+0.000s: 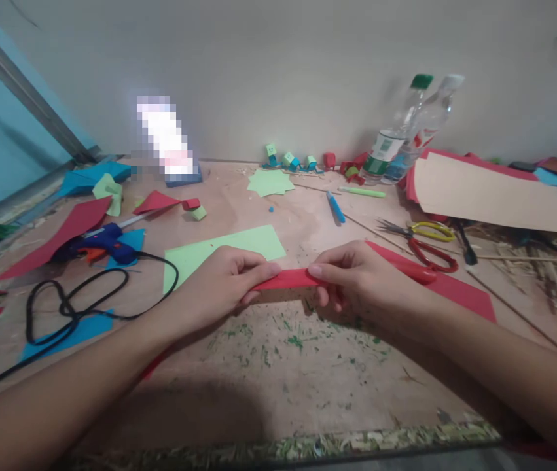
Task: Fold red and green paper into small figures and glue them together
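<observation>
A narrow red paper strip (292, 279) is stretched level between my two hands, above the wooden table (278, 386). My left hand (239, 275) pinches its left end between thumb and fingers. At the other end, my right hand (347, 271) grips it the same way. Just behind my left hand lies a light green paper sheet (209, 248). A red paper sheet (465, 294) is partly covered by my right hand and forearm. Scissors (420, 242) with yellow and red handles rest open-bladed beyond my right hand.
A blue glue gun (104, 243) with a looped black cord (69, 307) lies at left. A phone (167, 140) leans on the wall. Small paper cube figures (290, 161), a blue pen (336, 207) and two bottles (386, 147) stand or lie behind. Stacked paper (494, 193) and sticks occupy the right.
</observation>
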The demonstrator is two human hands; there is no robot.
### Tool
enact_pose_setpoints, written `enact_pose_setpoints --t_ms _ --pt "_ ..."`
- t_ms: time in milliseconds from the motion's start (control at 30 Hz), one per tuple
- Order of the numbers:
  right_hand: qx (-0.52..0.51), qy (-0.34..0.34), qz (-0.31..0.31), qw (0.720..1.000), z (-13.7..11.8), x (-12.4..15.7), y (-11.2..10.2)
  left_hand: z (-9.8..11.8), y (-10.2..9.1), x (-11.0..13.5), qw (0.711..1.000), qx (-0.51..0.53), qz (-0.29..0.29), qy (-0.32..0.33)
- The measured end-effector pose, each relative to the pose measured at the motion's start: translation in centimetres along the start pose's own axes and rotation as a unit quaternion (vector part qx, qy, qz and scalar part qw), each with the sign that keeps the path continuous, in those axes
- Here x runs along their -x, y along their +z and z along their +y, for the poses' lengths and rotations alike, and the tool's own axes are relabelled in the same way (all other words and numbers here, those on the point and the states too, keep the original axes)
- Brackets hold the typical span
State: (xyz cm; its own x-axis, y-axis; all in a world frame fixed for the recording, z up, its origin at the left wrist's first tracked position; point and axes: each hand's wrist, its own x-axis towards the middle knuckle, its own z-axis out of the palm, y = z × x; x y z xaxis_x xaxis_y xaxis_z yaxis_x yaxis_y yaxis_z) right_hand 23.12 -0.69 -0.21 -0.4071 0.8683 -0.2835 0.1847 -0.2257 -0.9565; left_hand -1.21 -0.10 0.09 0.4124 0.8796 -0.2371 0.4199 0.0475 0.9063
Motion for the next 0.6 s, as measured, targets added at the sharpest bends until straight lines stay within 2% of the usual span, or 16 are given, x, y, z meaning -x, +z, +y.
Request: enact_pose_setpoints --t_ms 233,433,600 --pt "0.023 0.017 0.0 1.0 -0.6 0.3 -0.2 -0.2 -0.5 -0.1 0.999 0.03 -0.004 -0.025" --pt "0.041 0.025 -0.044 0.998 -0.9 0.2 -0.7 -0.9 -1.1 -0.5 0.997 0.049 -0.033 -0.045" --pt "0.032 0.034 -0.025 0.999 -0.8 0.0 -0.7 -0.6 -0.9 -0.4 0.997 0.063 -0.04 -0.031"
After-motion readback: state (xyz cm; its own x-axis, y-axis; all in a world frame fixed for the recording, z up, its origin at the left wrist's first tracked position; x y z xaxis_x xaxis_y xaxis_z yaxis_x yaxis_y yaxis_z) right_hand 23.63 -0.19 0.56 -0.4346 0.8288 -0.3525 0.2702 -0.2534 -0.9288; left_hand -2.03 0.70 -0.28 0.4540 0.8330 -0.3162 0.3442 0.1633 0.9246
